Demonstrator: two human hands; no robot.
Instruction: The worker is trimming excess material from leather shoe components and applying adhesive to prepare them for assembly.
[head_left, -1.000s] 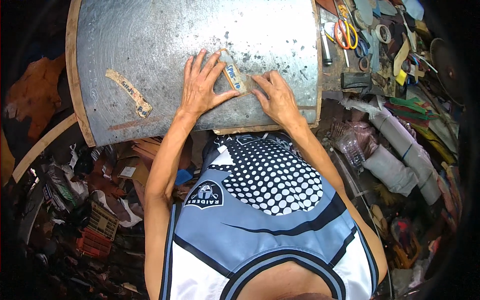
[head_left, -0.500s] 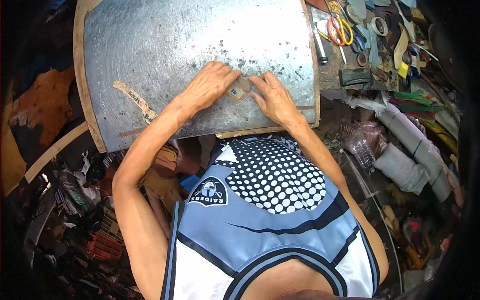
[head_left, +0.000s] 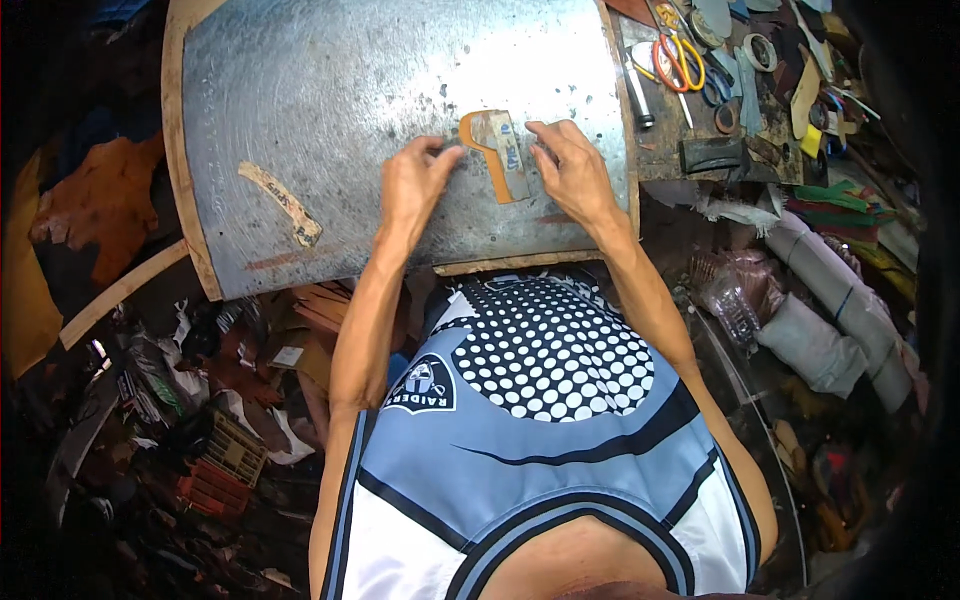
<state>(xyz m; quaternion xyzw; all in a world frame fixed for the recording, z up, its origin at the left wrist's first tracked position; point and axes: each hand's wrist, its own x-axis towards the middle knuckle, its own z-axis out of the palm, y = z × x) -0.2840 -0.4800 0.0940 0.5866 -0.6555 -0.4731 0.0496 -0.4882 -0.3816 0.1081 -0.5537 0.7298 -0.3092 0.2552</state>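
Observation:
On the metal-topped table (head_left: pixel 340 120) lies a tan leather piece (head_left: pixel 496 172) with a curved upper end. A greyish-brown pattern template (head_left: pixel 515 160) with a pale lettered strip rests on it, leaving a tan margin along the left side. My left hand (head_left: pixel 412 185) is just left of the leather, thumb and forefinger slightly apart with nothing between them. To the right of the template, my right hand (head_left: pixel 575 172) has its thumb and forefinger spread, also holding nothing. Farther left sits a narrow curved pattern strip (head_left: pixel 280 203) with writing on it.
A side bench at the upper right carries orange-and-yellow scissors (head_left: pixel 680 62), a dark block (head_left: pixel 714 154), a tape roll (head_left: pixel 759 52) and scraps. Wrapped rolls (head_left: pixel 825 270) stand at the right. Brown leather (head_left: pixel 100 205) and a red crate (head_left: pixel 215 488) are at the left.
My hands have come apart, the left one drawing back toward me. The template and leather, mostly covered by my left hand before, now lie uncovered between them.

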